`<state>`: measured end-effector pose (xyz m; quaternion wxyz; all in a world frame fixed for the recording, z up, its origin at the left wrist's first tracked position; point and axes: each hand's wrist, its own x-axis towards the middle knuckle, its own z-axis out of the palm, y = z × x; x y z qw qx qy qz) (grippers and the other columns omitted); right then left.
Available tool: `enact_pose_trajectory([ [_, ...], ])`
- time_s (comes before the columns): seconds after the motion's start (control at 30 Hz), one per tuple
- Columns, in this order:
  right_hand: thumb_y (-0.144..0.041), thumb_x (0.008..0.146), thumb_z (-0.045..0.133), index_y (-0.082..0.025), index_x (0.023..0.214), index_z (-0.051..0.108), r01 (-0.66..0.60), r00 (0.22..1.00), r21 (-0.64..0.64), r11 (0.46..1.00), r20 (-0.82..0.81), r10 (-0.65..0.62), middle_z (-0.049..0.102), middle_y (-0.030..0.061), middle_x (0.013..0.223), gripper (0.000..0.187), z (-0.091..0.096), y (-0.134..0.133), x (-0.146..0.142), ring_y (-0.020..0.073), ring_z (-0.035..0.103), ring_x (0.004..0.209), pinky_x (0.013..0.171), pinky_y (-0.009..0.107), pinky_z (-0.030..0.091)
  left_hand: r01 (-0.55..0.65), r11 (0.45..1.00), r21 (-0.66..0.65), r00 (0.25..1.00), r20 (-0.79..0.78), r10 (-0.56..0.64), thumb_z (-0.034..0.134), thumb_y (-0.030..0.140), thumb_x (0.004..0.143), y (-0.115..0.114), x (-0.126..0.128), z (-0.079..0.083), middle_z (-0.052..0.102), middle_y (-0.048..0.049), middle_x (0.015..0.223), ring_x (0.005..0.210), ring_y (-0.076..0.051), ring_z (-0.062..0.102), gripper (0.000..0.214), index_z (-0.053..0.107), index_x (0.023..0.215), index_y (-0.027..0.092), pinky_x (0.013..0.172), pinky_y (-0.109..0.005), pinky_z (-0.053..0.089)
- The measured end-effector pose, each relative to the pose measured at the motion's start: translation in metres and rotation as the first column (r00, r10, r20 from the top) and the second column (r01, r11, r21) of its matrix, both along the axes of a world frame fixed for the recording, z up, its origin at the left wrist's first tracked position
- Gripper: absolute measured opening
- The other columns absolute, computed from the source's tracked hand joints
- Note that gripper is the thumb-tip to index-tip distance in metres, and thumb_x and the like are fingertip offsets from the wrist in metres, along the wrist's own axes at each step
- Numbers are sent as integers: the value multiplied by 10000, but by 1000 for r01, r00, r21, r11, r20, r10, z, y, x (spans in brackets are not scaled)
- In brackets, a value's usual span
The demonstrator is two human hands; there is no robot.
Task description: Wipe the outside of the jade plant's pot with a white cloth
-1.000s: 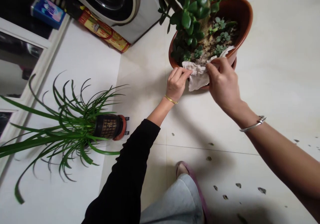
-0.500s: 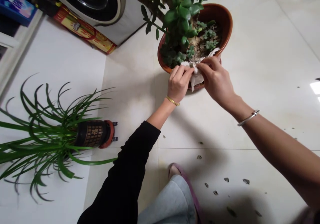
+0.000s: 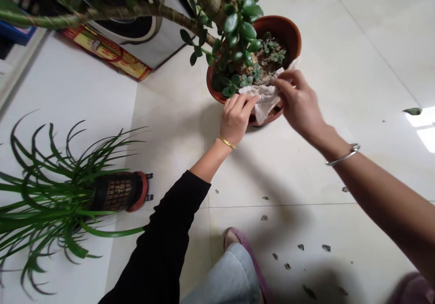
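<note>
A brown clay pot (image 3: pixel 292 34) with a jade plant (image 3: pixel 234 21) stands on the pale tiled floor. A crumpled white cloth (image 3: pixel 265 101) hangs over the pot's near rim. My left hand (image 3: pixel 234 118), with a gold bangle on the wrist, pinches the cloth's left end against the rim. My right hand (image 3: pixel 299 102), with a silver bangle on the wrist, grips the cloth's right part at the rim. Both hands are closed on the cloth.
A dark pot on a wheeled stand (image 3: pixel 118 194) holds a plant with long thin green leaves (image 3: pixel 44 195) at the left. A washing machine (image 3: pixel 136 34) and a red-yellow box (image 3: pixel 105 52) stand behind. Fallen leaves (image 3: pixel 301 247) dot the floor near my foot (image 3: pixel 244 245).
The view has shifted, so the pot sits further left and lower. My hands, pinched close together half a second ago, have drawn slightly apart along the rim with the cloth.
</note>
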<state>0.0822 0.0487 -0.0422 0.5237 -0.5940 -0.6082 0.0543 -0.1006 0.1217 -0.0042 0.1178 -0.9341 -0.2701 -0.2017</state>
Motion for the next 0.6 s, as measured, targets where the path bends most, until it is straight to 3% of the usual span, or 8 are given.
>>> enact_pose_trajectory([
  [0.17,-409,1104,388,-292,1508,553,-100,989,24,995,-109,102,672,114,1356,453,0,-6,-39,265,656,1263,1086,458,578,-56,998,21,998,23,55,412,256,1113,0,-3,-2,727,-90,951,948,-218,665,357,751,1028,184,866,-366,488],
  [0.3,-403,1065,497,-319,1464,599,-157,987,29,987,-31,158,687,80,1333,420,-7,0,-9,267,690,1197,1032,456,604,-32,999,24,999,14,31,456,270,1102,2,-1,-1,730,-80,963,953,-218,666,305,753,1117,201,863,-362,489],
  [0.43,-401,1047,534,-312,1323,695,-112,992,60,992,-54,115,689,90,1321,331,-14,11,32,277,680,1222,1066,478,585,-23,999,25,1000,17,22,489,255,1090,1,-2,0,736,-75,970,952,-216,672,285,757,1175,207,855,-359,498],
  [0.5,-411,1054,522,-322,1301,702,-78,994,76,994,-71,83,676,98,1335,318,-16,14,37,281,655,1264,1092,484,572,-27,1000,15,999,23,26,496,242,1087,0,-1,-1,738,-76,972,949,-215,672,282,762,1174,205,859,-361,503],
  [0.6,-414,1079,454,-323,1354,670,-14,991,105,994,-127,27,631,109,1378,361,-20,13,16,288,623,1311,1130,519,552,-33,999,0,998,44,33,497,230,1085,-1,1,-2,737,-78,966,942,-215,670,283,765,1173,205,858,-364,511],
])
